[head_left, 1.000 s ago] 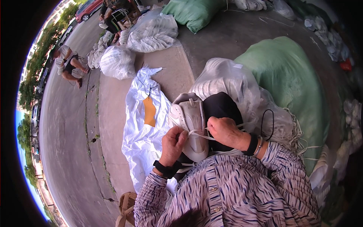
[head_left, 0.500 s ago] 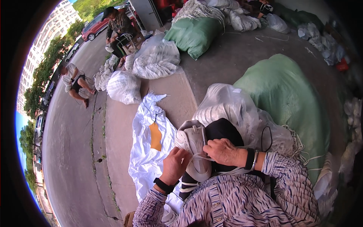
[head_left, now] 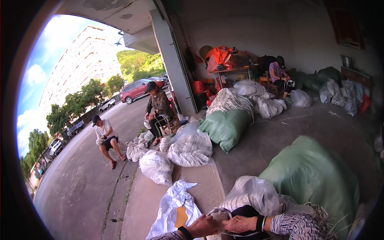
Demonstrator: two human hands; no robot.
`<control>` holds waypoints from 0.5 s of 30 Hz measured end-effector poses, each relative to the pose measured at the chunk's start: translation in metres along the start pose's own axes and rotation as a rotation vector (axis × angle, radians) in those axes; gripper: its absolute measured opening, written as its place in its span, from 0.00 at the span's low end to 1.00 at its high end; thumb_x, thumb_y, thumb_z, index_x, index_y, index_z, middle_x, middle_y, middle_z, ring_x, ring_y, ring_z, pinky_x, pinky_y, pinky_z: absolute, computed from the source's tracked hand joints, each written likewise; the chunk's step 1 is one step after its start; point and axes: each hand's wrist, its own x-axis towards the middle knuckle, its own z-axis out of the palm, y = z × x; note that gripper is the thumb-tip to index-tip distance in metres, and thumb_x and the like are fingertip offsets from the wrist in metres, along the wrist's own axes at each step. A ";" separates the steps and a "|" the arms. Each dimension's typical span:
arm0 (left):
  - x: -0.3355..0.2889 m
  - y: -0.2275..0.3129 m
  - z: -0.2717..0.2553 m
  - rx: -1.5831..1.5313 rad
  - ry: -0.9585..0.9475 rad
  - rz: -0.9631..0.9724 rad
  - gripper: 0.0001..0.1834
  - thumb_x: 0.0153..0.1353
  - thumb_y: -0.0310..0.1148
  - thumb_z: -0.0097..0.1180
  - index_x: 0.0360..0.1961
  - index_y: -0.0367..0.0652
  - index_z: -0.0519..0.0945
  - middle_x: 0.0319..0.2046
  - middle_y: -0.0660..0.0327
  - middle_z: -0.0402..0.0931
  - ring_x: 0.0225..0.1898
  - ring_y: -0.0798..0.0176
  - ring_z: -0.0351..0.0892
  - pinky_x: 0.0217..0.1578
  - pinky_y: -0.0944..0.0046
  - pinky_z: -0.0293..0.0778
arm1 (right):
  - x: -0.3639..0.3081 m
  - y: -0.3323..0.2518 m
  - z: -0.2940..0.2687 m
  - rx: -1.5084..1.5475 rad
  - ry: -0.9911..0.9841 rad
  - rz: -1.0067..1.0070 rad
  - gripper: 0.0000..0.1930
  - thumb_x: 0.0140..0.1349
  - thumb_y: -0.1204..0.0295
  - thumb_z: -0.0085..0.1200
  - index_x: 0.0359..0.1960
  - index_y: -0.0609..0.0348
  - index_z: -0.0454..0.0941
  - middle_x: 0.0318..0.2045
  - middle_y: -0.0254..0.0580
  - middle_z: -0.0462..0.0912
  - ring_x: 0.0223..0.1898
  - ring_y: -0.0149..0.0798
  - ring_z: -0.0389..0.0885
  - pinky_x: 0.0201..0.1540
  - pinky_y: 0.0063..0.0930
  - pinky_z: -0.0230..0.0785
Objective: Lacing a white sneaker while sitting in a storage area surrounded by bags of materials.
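My left hand (head_left: 204, 227) and my right hand (head_left: 240, 224) meet at the bottom edge of the view, both closed on a pale grey shoe upper (head_left: 219, 214) held over my lap. A black piece (head_left: 246, 210) lies just behind my right hand. The left wrist wears a black band and the right wrist a bracelet. An opened white bag (head_left: 170, 204) with an orange piece (head_left: 181, 218) on it lies on the floor to my left. A clear plastic bag (head_left: 252, 192) sits right beyond my hands. What lies lower in my lap is cut off.
A big green sack (head_left: 316, 176) stands at my right. Filled white bags (head_left: 190, 148) and another green sack (head_left: 226, 126) lie ahead. Two people sit working by the road, one in a white shirt (head_left: 105, 134) and one on a chair (head_left: 158, 108). A third person (head_left: 278, 74) sits at the back.
The view has tilted up from my lap to the yard, so my hands now sit at the bottom edge. They remain together on the grey shoe upper.
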 end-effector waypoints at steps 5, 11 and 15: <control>0.018 -0.034 0.098 -1.841 0.307 0.054 0.21 0.66 0.36 0.34 0.58 0.44 0.63 0.53 0.57 0.68 0.57 0.59 0.64 0.61 0.61 0.54 | 0.005 0.001 0.002 0.221 -0.007 -0.028 0.09 0.54 0.72 0.47 0.26 0.67 0.74 0.29 0.50 0.73 0.27 0.52 0.78 0.28 0.39 0.71; 0.030 -0.014 0.071 -0.650 0.442 0.046 0.14 0.64 0.39 0.41 0.43 0.43 0.73 0.37 0.61 0.74 0.44 0.62 0.72 0.51 0.63 0.63 | 0.016 -0.013 0.009 0.355 -0.276 0.492 0.11 0.52 0.70 0.46 0.29 0.66 0.78 0.32 0.58 0.80 0.36 0.52 0.80 0.37 0.43 0.70; 0.011 0.012 0.006 -0.463 0.564 0.022 0.12 0.63 0.37 0.49 0.33 0.40 0.79 0.27 0.60 0.77 0.34 0.64 0.76 0.40 0.66 0.69 | 0.014 -0.019 0.012 0.392 -0.146 0.502 0.13 0.51 0.71 0.49 0.33 0.71 0.77 0.28 0.58 0.78 0.38 0.58 0.78 0.42 0.46 0.69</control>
